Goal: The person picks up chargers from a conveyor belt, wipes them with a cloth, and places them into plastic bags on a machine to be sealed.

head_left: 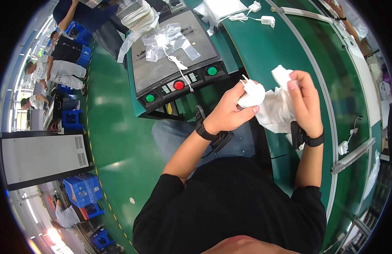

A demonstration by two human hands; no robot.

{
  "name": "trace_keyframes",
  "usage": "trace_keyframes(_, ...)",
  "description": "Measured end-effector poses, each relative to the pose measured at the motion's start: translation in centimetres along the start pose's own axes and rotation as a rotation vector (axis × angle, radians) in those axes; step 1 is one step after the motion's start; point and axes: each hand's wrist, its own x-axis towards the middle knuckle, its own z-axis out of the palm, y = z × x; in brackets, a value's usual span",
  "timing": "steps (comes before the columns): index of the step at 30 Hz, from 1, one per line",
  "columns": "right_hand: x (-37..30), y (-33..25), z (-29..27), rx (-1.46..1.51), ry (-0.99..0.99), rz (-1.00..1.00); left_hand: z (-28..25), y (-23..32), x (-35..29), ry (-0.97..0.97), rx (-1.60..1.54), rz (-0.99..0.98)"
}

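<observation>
My left hand is closed round a white power adapter, whose metal prongs point up and to the left. To its right, my right hand pinches a crumpled white cloth. A folded corner of the cloth sticks up past my fingertips, and the rest hangs between the two hands. The cloth's far side is hidden. Ahead and to the left, another white adapter with a bundled cable lies with a clear plastic bag on a grey-topped machine.
The machine's front carries a red button and two green ones. A stack of plastic bags stands behind it. White adapters lie on the green bench, and one adapter sits on the green conveyor belt at right. Co-workers sit at far left.
</observation>
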Motion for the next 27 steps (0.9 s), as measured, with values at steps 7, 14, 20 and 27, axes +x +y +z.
trace_keyframes(7, -0.5, -1.2, 1.9, -0.157, -0.15, -0.086, 0.6, -1.2, 0.5, 0.001, 0.052, -0.042)
trace_keyframes(14, -0.7, 2.3, 4.3, -0.506, 0.021, -0.499, 1.8, -1.2, 0.9, -0.009, 0.282, -0.09)
trace_keyframes(20, 0.1, 3.6, 3.4, -0.285, -0.099, -0.078, 0.3, 0.5, -0.8, -0.043, 0.081, -0.001)
trace_keyframes(27, 8.2, 4.1, 5.8, -0.022, -0.061, 0.015, -8.2, 0.6, -3.4, 0.062, 0.085, -0.009)
